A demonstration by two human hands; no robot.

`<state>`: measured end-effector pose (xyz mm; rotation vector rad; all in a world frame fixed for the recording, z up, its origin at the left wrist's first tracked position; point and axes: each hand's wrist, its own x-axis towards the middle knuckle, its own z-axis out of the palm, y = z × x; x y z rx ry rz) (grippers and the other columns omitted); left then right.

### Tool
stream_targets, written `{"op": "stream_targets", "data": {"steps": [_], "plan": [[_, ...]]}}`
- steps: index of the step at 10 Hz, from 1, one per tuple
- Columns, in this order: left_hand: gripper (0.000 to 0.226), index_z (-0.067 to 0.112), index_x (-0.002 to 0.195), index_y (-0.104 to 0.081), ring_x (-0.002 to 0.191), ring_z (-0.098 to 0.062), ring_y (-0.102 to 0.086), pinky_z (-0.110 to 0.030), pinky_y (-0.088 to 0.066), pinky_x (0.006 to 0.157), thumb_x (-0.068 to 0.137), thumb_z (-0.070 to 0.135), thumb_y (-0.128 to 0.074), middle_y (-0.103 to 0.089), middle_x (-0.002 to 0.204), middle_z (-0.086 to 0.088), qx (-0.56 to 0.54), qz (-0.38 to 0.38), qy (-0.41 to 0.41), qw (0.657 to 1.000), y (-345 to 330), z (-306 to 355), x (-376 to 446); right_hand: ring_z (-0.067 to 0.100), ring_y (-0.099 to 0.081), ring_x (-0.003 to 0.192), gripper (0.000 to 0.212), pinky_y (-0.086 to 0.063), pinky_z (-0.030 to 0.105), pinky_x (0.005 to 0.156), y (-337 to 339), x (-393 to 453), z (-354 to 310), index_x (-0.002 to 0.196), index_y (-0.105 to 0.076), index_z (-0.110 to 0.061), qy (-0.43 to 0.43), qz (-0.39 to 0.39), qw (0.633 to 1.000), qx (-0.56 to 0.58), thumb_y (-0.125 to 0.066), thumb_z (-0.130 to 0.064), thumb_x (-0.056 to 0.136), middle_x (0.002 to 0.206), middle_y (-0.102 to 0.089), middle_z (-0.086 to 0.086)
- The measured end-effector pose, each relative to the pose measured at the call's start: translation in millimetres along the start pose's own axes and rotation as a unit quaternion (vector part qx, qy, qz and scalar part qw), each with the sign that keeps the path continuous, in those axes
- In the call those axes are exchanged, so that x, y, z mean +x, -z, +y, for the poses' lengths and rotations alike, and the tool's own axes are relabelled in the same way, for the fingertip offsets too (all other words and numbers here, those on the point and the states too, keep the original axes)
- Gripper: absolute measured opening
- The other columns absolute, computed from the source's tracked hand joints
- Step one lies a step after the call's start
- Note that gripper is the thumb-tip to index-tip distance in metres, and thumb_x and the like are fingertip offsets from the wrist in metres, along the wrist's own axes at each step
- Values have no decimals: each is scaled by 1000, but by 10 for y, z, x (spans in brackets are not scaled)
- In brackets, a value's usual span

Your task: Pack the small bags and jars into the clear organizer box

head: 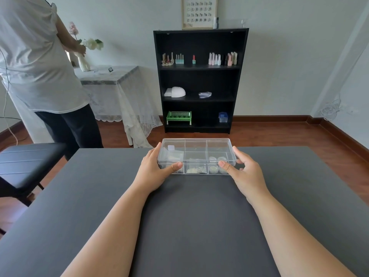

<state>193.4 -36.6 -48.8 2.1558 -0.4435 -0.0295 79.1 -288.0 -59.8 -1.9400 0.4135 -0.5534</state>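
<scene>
Clear organizer box [196,145] looks packed, lid down; your left hand [154,165] and right hand [242,170] grip its ends, so press it shut.

Left grip [154,166], right grip [242,168]: half-curled, thumbs inward.

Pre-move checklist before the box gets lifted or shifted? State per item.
1. Lid on clear organizer box: looks closed and level; ok, latch cannot tell.
2. Left hand on the box's left end, thumb on the front wall: ok.
3. Right hand at the right end: thumb on the front, fingers look loose; cannot tell if gripping.
4. Jars inside the right compartment: ok.
5. Small bags inside the middle and left compartments: ok.
6. Grey table around the box shows nothing left to pack: ok.
</scene>
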Motion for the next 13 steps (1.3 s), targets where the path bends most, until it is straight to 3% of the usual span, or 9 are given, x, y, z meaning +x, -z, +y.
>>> {"op": "stream_targets", "data": {"steps": [3, 6, 8, 10, 11, 12, 13], "plan": [[98, 43, 147, -27, 130, -15, -41, -39, -39, 106, 64, 76, -69, -43, 134, 21, -1, 0, -10, 1000, -4, 7, -20, 8, -47, 111, 75, -40, 30, 88, 31, 15, -1, 143, -46, -34, -3, -5, 999, -43, -73, -55, 76, 135, -55, -9], [105, 42, 149, -24, 132, -16, -41, -43, -39, 108, 61, 76, -71, -44, 144, 12, 16, 6, -4, 1000, -26, -17, 0, 11, -52, 113, 74, -43, 31, 89, 18, 7, -21, 144, -44, -34, -6, -9, 999, -40, -73, -51, 78, 133, -58, -9], [105, 43, 150, -19, 133, -19, -41, -48, -40, 107, 63, 76, -69, -46, 144, 8, 55, 16, 0, 998, -51, 11, 23, 14, -58, 103, 75, -40, 25, 80, 49, 115, -47, 141, -47, -37, -32, -11, 999, -8, -77, -50, 74, 102, -60, -13], [83, 47, 136, -38, 110, -20, -54, -45, -49, 91, 64, 74, -67, -62, 116, 12, 82, 27, -11, 996, -61, 38, 4, 9, -61, 91, 75, -44, 22, 74, 37, 163, -24, 141, -48, -37, -31, -9, 999, -7, -77, -52, 73, 92, -65, -3], [71, 44, 130, -46, 108, -19, -56, -45, -51, 88, 67, 68, -66, -66, 112, 13, 106, 30, -21, 994, -66, 26, -6, 12, -63, 87, 75, -44, 20, 73, 35, 163, -35, 142, -47, -34, -31, -12, 999, -16, -76, -51, 75, 89, -66, 5], [61, 39, 124, -53, 109, -21, -53, -41, -49, 85, 70, 65, -64, -66, 103, 10, 138, 37, -12, 990, -62, 9, -27, 12, -62, 85, 75, -43, 19, 72, 29, 152, -50, 143, -47, -33, -30, -8, 999, -23, -74, -52, 76, 89, -66, 4], [42, 36, 99, -51, 107, -25, -52, -38, -45, 83, 74, 68, -59, -60, 96, 8, 197, 52, -6, 979, -75, 17, -85, 8, -58, 89, 76, -41, 16, 71, 28, 104, -82, 144, -45, -32, -14, 4, 999, -39, -74, -51, 77, 105, -65, -5]]}}
